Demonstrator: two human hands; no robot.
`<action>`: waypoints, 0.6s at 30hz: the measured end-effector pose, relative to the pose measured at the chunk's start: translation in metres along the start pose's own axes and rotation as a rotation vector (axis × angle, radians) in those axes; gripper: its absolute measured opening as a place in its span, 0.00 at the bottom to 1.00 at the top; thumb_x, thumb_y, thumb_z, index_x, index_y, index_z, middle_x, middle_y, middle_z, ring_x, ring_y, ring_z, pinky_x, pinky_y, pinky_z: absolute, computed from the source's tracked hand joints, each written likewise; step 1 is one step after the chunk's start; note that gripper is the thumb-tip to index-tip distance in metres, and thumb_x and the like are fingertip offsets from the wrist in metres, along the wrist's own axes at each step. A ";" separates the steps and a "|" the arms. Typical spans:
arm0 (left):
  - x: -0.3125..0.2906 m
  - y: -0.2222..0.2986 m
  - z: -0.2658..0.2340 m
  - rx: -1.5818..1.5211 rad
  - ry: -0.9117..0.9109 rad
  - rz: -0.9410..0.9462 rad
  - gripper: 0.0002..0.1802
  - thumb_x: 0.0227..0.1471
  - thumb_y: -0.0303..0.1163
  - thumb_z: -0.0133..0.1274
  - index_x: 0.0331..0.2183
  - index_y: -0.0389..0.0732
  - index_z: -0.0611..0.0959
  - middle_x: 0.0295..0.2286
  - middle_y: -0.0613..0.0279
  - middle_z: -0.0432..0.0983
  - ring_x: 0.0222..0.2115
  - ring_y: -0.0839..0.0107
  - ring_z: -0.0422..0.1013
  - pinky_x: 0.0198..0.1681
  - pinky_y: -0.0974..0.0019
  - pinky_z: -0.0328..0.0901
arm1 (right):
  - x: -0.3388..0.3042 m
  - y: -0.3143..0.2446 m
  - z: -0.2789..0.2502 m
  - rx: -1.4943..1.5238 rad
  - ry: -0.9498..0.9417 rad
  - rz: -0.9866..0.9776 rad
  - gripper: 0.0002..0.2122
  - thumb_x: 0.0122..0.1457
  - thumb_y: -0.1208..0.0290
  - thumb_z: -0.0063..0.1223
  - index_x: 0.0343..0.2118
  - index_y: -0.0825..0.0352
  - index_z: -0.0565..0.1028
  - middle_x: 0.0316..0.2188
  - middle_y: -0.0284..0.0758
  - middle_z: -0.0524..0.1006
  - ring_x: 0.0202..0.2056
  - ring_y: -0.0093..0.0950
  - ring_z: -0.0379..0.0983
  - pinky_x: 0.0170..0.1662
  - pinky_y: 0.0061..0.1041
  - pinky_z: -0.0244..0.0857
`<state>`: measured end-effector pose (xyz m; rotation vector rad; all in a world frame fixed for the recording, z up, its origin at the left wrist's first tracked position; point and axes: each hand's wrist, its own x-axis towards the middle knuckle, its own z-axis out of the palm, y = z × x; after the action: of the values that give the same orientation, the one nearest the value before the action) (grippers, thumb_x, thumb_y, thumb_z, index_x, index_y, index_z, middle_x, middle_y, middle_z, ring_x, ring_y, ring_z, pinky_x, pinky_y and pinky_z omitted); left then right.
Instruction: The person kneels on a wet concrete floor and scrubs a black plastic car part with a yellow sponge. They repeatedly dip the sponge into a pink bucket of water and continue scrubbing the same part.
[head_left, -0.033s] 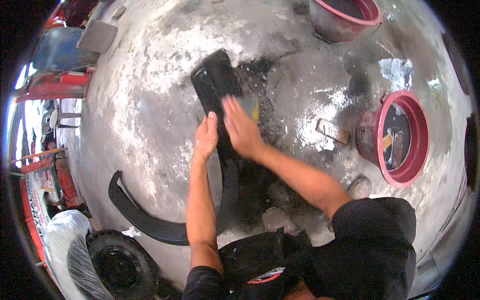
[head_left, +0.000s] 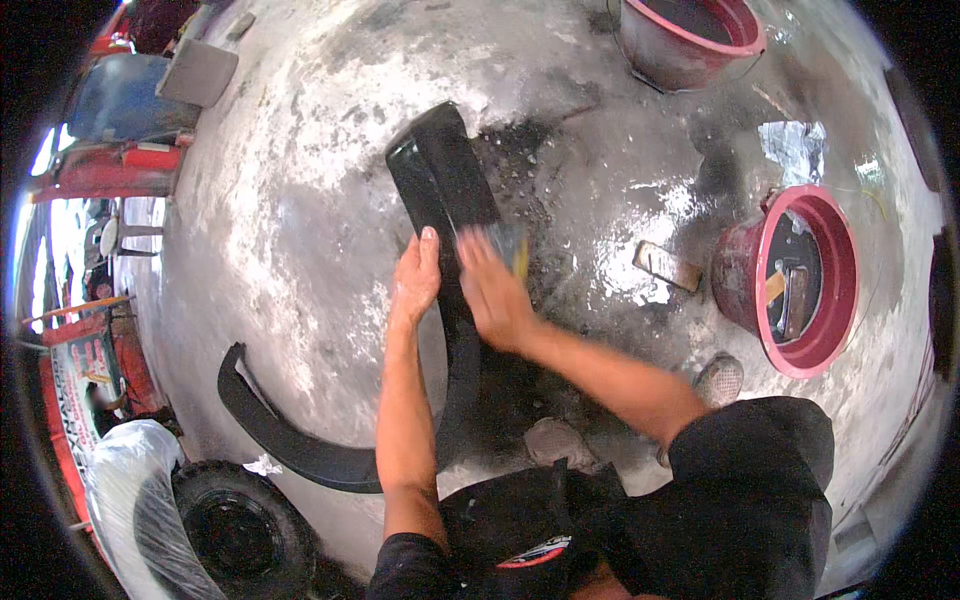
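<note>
From left, a person's left hand (head_left: 414,280) grips the edge of a curved black part (head_left: 440,175), thumb up and fingers curled, while the blurred right hand (head_left: 492,300) lays straight, nearly closed-up fingers over its face beside a grey-and-yellow item (head_left: 519,256), its hold on that unclear. The part, in front of the person, bends from a narrow left tip into a long arm pointing away, tilted slightly left. Across the stained concrete floor (head_left: 300,260), wet toward the right, a black tire (head_left: 285,530) sits left and two pink buckets (head_left: 738,268) right.
</note>
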<state>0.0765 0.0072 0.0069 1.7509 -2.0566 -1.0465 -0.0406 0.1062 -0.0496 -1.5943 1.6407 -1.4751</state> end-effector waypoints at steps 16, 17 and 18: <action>-0.006 0.019 0.011 -0.111 -0.090 -0.005 0.34 0.69 0.52 0.36 0.57 0.31 0.73 0.52 0.42 0.75 0.55 0.55 0.70 0.59 0.58 0.60 | 0.097 0.042 0.000 0.004 0.066 0.078 0.24 0.71 0.65 0.36 0.62 0.78 0.63 0.65 0.56 0.61 0.67 0.51 0.54 0.71 0.42 0.46; -0.007 0.022 0.012 -0.121 -0.069 -0.003 0.34 0.69 0.52 0.37 0.57 0.30 0.73 0.53 0.42 0.75 0.55 0.55 0.70 0.59 0.58 0.60 | 0.104 0.042 0.003 0.008 0.071 0.115 0.24 0.71 0.64 0.36 0.62 0.78 0.63 0.65 0.55 0.62 0.67 0.50 0.55 0.71 0.41 0.46; -0.007 0.025 0.012 -0.133 -0.050 0.000 0.35 0.69 0.53 0.37 0.57 0.30 0.73 0.53 0.42 0.74 0.55 0.56 0.70 0.59 0.58 0.60 | 0.109 0.044 0.003 0.010 0.077 0.153 0.24 0.71 0.64 0.35 0.62 0.78 0.63 0.65 0.55 0.62 0.67 0.50 0.55 0.71 0.41 0.46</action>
<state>0.0515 0.0185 0.0162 1.6760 -1.9661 -1.2089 -0.0857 -0.0022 -0.0489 -1.3890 1.7529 -1.4793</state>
